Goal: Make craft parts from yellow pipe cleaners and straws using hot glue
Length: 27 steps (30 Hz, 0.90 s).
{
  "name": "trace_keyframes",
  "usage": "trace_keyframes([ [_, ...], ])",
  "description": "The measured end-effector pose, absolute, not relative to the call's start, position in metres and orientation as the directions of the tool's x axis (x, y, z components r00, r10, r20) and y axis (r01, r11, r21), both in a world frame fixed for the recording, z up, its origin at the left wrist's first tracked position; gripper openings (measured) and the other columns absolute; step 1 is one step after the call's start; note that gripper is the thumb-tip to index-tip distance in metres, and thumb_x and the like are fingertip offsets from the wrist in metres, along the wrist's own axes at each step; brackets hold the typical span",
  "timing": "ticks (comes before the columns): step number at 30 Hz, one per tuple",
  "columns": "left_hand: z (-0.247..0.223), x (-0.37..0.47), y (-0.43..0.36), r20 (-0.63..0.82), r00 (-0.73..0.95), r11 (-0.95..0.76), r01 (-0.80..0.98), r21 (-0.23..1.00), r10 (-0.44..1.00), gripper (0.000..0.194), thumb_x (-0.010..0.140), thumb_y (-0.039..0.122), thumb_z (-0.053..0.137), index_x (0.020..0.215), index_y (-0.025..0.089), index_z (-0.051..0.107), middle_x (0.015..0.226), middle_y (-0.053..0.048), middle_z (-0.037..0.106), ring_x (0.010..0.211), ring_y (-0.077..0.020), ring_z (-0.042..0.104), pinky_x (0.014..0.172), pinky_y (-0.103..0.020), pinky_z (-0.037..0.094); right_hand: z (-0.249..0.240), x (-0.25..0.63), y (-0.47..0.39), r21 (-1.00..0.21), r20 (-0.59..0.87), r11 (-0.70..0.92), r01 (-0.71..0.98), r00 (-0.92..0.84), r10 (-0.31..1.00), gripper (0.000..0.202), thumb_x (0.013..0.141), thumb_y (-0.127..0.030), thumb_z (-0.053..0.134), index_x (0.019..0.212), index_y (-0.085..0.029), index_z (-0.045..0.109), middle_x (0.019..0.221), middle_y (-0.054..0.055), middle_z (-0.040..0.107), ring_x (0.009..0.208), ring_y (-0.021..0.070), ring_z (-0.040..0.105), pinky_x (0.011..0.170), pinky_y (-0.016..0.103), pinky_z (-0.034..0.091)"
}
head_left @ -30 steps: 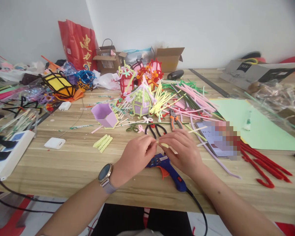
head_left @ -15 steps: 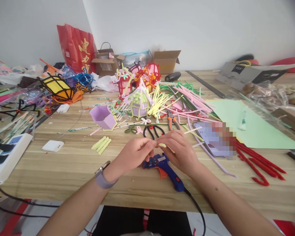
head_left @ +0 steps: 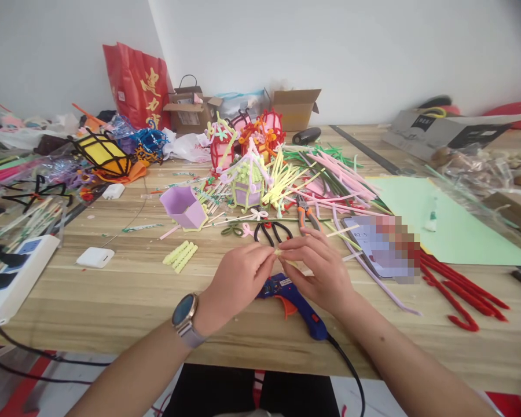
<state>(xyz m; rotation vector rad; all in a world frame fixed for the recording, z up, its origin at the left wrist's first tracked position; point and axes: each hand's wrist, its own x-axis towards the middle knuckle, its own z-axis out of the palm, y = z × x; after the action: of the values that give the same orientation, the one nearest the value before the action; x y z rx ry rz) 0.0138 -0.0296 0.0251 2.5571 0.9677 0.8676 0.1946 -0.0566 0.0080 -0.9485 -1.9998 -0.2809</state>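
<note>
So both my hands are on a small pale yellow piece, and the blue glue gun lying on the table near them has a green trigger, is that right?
Not quite: the trigger is orange, not green, as the head view shows. The rest holds: your left hand and right hand are on the pale yellow piece, and the blue glue gun lies on the table near them.

A piece sits between the left hand and right hand, with the glue gun beneath, near the desk's front edge. Behind the hands lie scissors, pliers to their right, the cup to their left. The phone is right of the pliers, the power strip toward the front left corner. Along the back edge, boxes stand right of the bag.
</note>
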Motion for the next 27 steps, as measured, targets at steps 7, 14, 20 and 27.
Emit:
trace_keyframes([
  [7,0.017,0.015,-0.033,0.583,0.612,-0.812,0.563,0.155,0.535,0.027,0.096,0.018,0.041,0.095,0.011,0.067,0.076,-0.008,0.068,0.070,-0.0197,0.064,0.063,-0.030,0.048,0.010,0.192,-0.058,-0.264,0.788,0.662,0.702,-0.239,0.568,0.019,0.083,-0.008,0.058,0.090,-0.025,0.058,0.089,0.003,0.072,0.082,0.0182,0.069,0.095,0.047,0.044],
  [14,0.032,0.011,-0.029,0.251,0.572,-0.479,0.289,0.829,0.781,0.035,0.088,0.038,0.060,0.117,0.020,0.065,0.092,-0.004,0.072,0.074,-0.0147,0.064,0.065,-0.023,0.049,0.017,0.195,-0.059,-0.215,0.849,0.669,0.711,-0.202,0.488,0.024,0.079,-0.003,0.059,0.088,-0.025,0.061,0.086,0.004,0.067,0.083,0.0207,0.064,0.087,0.045,0.046],
  [20,0.030,0.011,-0.029,0.294,0.538,-0.429,0.143,0.892,0.790,0.024,0.089,0.036,0.059,0.101,0.019,0.069,0.087,-0.003,0.066,0.078,-0.0141,0.060,0.073,-0.024,0.048,0.024,0.192,-0.064,-0.360,0.804,0.671,0.649,-0.148,0.575,0.015,0.085,-0.011,0.060,0.089,-0.025,0.061,0.086,0.003,0.067,0.083,0.0196,0.063,0.084,0.042,0.049],
  [27,0.038,0.021,-0.032,0.224,0.542,-0.168,-0.153,0.974,0.810,0.018,0.087,0.035,0.062,0.085,0.017,0.059,0.083,-0.001,0.059,0.080,-0.0125,0.057,0.071,-0.022,0.046,0.040,0.176,-0.065,-0.817,0.569,0.551,0.167,0.089,0.817,0.006,0.082,-0.025,0.068,0.078,-0.025,0.064,0.093,0.003,0.062,0.093,0.0191,0.060,0.079,0.034,0.051],
])
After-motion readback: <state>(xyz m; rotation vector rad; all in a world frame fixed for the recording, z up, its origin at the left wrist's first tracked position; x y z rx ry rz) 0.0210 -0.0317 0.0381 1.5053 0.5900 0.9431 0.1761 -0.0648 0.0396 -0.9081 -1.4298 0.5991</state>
